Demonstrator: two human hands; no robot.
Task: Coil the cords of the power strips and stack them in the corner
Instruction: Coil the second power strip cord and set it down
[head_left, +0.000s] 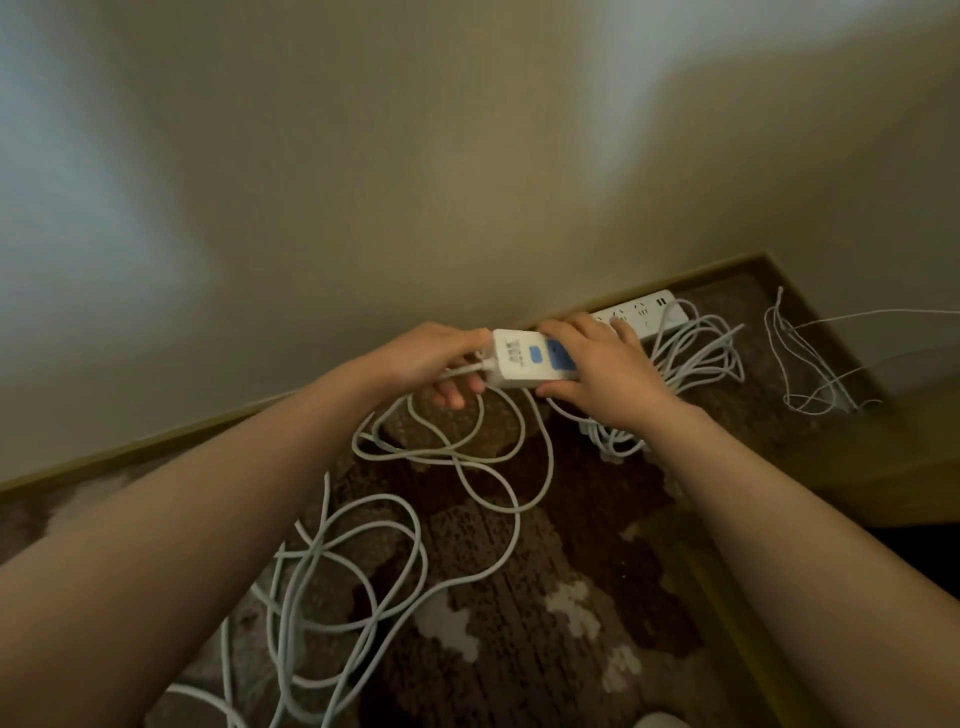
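I hold a white power strip (519, 364) with blue buttons above the carpet, near the wall. My left hand (441, 358) grips its cord end. My right hand (597, 364) grips its other end, fingers curled over the top. Its long white cord (415, 519) trails down in loose tangled loops across the carpet. A second white power strip (649, 314) lies along the skirting in the corner, partly hidden behind my right hand, with its coiled cord (696, 358) beside it.
A thin white cable (800, 364) hangs in loops at the right wall. The brown patterned carpet (519, 597) covers the floor. A wooden skirting (156, 447) runs along the wall. A low wooden edge (883, 467) stands at the right.
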